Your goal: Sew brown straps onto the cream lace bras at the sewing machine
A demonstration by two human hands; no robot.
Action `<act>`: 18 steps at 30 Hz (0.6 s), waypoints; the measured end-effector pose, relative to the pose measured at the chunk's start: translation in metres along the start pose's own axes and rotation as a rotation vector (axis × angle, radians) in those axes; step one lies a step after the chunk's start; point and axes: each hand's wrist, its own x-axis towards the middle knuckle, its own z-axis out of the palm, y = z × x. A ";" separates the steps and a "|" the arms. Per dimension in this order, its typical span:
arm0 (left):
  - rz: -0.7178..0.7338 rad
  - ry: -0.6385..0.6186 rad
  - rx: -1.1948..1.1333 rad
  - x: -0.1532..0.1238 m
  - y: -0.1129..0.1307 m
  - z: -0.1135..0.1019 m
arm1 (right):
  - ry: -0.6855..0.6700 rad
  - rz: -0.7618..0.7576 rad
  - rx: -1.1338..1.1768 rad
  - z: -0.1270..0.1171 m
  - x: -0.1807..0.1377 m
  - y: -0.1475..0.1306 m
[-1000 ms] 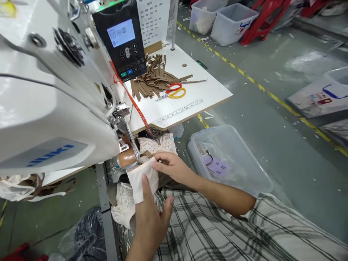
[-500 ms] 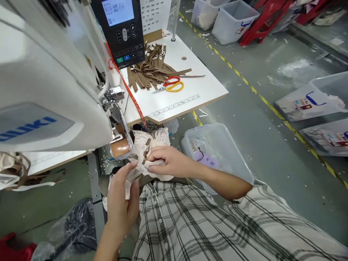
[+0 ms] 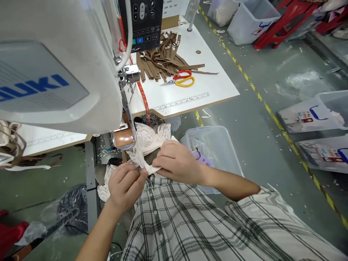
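A cream lace garment piece (image 3: 148,139) hangs below the sewing machine's (image 3: 54,65) brown roller foot (image 3: 123,137). My left hand (image 3: 126,185) pinches the lower edge of the lace, fingers closed. My right hand (image 3: 178,161) lies curled over the lace just to the right, gripping its folded edge. Both hands meet above my lap, in front of my plaid shirt (image 3: 195,224).
The white table (image 3: 190,98) carries a pile of brown strips (image 3: 161,59) and red-and-yellow scissors (image 3: 181,78). A control panel (image 3: 143,21) hangs on the machine. A clear plastic bin (image 3: 214,145) sits right of my hands; more bins (image 3: 315,116) stand across the yellow floor line.
The view has dropped and shifted left. My left hand went from lying flat on a white cloth piece to pinching the lace edge; my right hand has closed over the fabric.
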 end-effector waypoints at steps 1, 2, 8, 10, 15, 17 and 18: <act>0.005 0.008 0.013 0.000 0.001 0.000 | 0.014 -0.006 0.008 0.001 -0.001 0.000; 0.007 0.013 0.024 0.001 0.001 -0.001 | 0.027 -0.008 0.017 0.002 -0.001 -0.001; 0.004 0.018 0.036 -0.001 0.001 -0.001 | 0.080 -0.007 0.047 0.004 0.000 -0.002; 0.011 0.032 0.030 -0.002 0.000 -0.001 | 0.093 -0.009 0.040 0.005 0.001 -0.003; -0.077 0.031 -0.032 -0.006 -0.002 0.004 | 0.005 0.074 0.112 0.008 0.000 0.000; -0.218 0.054 -0.037 -0.013 0.002 0.013 | -0.102 0.236 0.239 0.011 -0.003 0.005; -0.291 0.082 -0.032 -0.019 0.005 0.020 | -0.127 0.333 0.295 0.013 -0.005 0.008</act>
